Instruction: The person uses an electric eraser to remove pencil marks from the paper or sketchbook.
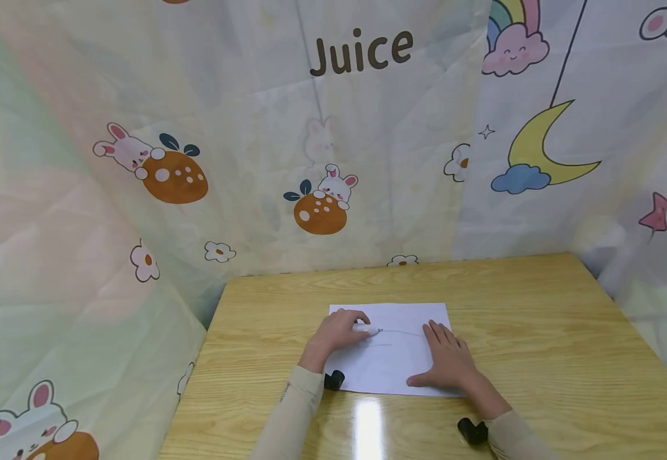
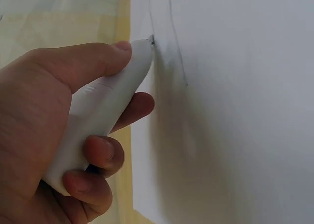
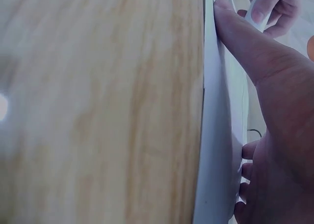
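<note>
In the lower centre, the left hand (image 1: 336, 331) gripped a pen (image 2: 108, 98), tip by a line (image 1: 400, 331) on the paper (image 1: 376, 370); the right hand (image 1: 450, 361), apart, lay spread, seemingly steadying the paper's right side.

Here's the white pen (image 2: 105, 98), its barrel partly hidden by the left hand (image 2: 39, 116), its faint print (image 2: 88, 90) too blurred to read! Over on the paper (image 1: 379, 370), the right hand (image 1: 445, 361) covers part of the right edge. The bench (image 1: 540, 306), cut off below in the head view, blurs from the right wrist; the left sleeve's (image 1: 293, 415) dark marking (image 1: 285, 391), far too tiny!
</note>
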`<state>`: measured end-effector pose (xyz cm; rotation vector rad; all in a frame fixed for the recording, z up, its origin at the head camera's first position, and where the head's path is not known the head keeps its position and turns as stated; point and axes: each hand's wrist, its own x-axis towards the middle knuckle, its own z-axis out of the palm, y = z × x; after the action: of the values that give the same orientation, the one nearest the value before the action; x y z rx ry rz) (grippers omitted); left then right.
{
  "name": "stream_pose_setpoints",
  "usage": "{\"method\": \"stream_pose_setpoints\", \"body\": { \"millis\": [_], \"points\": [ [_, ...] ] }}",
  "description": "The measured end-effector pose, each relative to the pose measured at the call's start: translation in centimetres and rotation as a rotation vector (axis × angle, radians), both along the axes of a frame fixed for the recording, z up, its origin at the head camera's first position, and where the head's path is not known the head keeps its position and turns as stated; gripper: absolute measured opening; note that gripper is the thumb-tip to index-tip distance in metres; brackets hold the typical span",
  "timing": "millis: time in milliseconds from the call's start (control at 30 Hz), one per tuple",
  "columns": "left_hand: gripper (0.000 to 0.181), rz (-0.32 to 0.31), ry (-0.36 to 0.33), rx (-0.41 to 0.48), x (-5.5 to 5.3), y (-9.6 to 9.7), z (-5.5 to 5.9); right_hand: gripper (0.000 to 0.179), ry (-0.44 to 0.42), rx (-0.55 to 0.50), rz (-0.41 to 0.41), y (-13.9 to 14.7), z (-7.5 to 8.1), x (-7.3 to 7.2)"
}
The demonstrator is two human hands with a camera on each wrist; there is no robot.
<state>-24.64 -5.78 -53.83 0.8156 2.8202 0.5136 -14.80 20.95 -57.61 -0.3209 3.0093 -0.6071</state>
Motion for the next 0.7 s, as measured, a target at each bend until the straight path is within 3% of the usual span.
{"method": "stream_pose_setpoints", "body": {
  "millis": [200, 400, 567, 700],
  "points": [
    [0.023, 0.014, -0.027, -0.026, -0.31, -0.1, -0.21, 0.134, -0.01, 0.006, 0.007, 0.19, 0.04, -0.14],
    [0.023, 0.002, -0.071, -0.003, -0.49, 0.27, 0.13, 0.136, -0.024, 0.019, 0.002, 0.23, -0.11, -0.16],
    [0.021, 0.027, -0.093, -0.003, -0.71, 0.08, 0.41, 0.136, -0.041, 0.008, -0.003, 0.07, -0.17, -0.2],
    [0.021, 0.005, -0.104, 0.011, -0.98, 0.31, 0.49, 0.135, -0.031, -0.001, -0.007, -0.11, -0.23, -0.12]
  ]
}}
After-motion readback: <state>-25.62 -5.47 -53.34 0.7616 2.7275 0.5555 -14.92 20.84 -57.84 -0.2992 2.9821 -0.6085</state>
